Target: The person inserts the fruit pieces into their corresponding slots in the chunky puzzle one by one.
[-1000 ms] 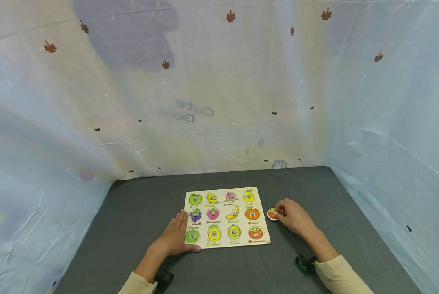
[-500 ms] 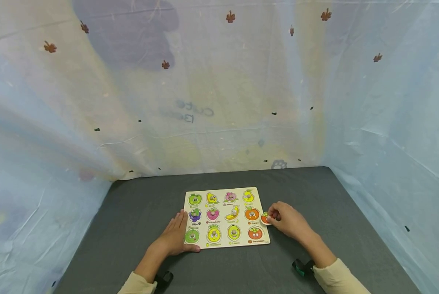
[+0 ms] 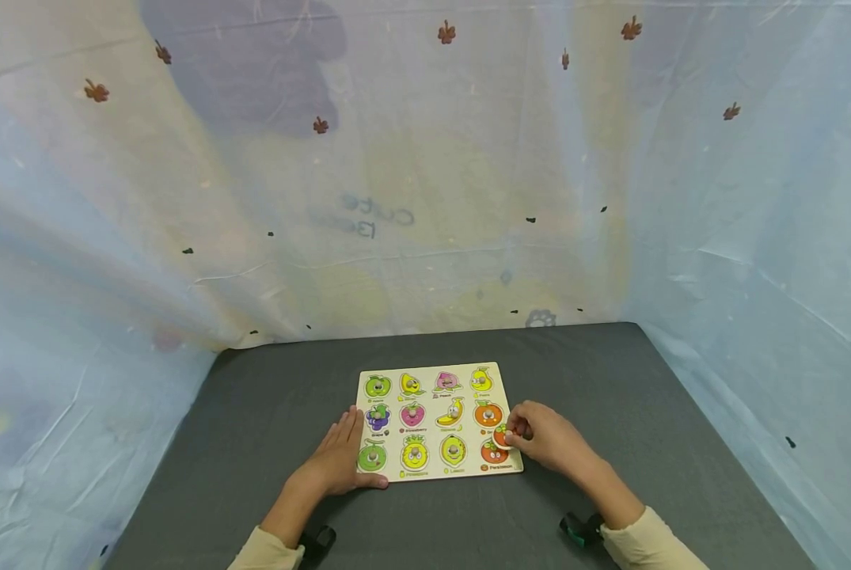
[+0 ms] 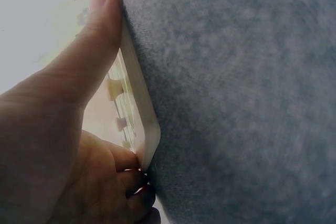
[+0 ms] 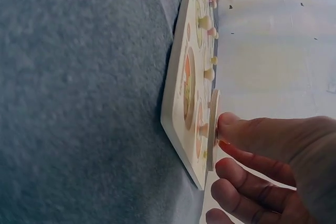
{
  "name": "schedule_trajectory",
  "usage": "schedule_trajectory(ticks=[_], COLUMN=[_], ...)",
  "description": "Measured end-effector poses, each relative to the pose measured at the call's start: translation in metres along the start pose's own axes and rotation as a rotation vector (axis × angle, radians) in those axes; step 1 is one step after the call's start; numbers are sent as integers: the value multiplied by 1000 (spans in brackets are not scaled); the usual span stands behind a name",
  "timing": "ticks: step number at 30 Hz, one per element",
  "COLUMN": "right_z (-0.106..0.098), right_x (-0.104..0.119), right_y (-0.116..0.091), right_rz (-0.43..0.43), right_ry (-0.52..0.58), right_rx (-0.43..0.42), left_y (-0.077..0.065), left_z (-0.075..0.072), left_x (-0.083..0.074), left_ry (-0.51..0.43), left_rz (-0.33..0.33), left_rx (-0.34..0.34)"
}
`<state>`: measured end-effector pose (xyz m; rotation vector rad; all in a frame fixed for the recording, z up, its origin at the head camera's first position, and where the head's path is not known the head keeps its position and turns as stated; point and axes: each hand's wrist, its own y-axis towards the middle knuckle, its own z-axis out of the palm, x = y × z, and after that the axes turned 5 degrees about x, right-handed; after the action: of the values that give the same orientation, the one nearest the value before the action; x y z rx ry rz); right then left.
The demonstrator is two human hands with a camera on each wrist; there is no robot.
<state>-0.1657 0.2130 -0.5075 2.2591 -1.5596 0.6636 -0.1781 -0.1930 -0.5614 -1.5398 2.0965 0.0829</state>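
My right hand (image 3: 549, 435) pinches a round red-orange persimmon piece (image 3: 501, 437) between thumb and fingertips. In the right wrist view that piece (image 5: 213, 129) stands a little above the wooden fruit puzzle board (image 5: 176, 103), seen edge-on. It hangs between the orange piece (image 3: 488, 414) and the printed persimmon recess (image 3: 494, 453), partly covering the recess's upper edge. Flat at the board's left side lies my left hand (image 3: 336, 455), its straight fingers touching that edge and its thumb along the front corner. The left wrist view shows this thumb (image 4: 100, 35) resting against the board's edge.
Several knobbed fruit pieces, such as the banana (image 3: 450, 412) and the pineapple (image 3: 415, 454), sit in the board. Dark grey cloth (image 3: 290, 380) covers the table. A pale patterned curtain (image 3: 411, 293) hangs behind and at both sides.
My right hand has carried the persimmon piece leftward from beside the board to over its right side, near the persimmon recess. The left hand and the board have stayed in place.
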Motion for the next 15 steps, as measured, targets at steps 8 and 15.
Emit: schedule_trajectory(ticks=[8, 15], right_z=[8, 11], right_x=[1, 5], right_y=[0, -3], right_rz=[-17, -53], right_ry=[-2, 20], right_rx=[6, 14], left_y=[1, 0], left_z=[1, -1], left_x=[1, -1], left_ry=[4, 8], left_rz=[-6, -2], left_rx=[4, 13])
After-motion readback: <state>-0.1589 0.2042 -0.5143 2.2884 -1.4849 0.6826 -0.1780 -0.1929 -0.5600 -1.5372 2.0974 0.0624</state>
